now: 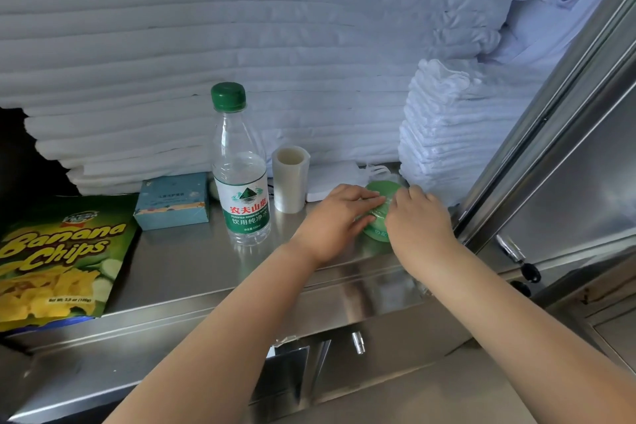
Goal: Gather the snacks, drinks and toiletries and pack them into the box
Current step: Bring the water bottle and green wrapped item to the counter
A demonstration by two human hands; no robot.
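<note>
**Q:** Where does the round green plastic-wrapped disc sit?

**A:** Flat on the stainless steel shelf, toward its right end, just in front of the short stack of folded white towels. Both your hands are on it.

**Q:** Left hand?

**A:** Your left hand lies across the disc's top with its fingers straight and its thumb against the near-left rim. It is pressing, not clenched.

**Q:** Right hand?

**A:** Your right hand covers the disc's right edge, fingers bent down onto the wrap. The fingertips are hidden, so I cannot tell whether it is pinching or only touching.

**Q:** Other goods?

**A:** The clear plastic water bottle with green cap stands upright mid-shelf, left of your left hand and apart from it. A white roll of film stands on end just right of the bottle. A small pale-blue cardboard carton sits just left of the bottle. The green banana chips bag lies flat at the far left. A tall pile of folded white linen backs the shelf.
</note>
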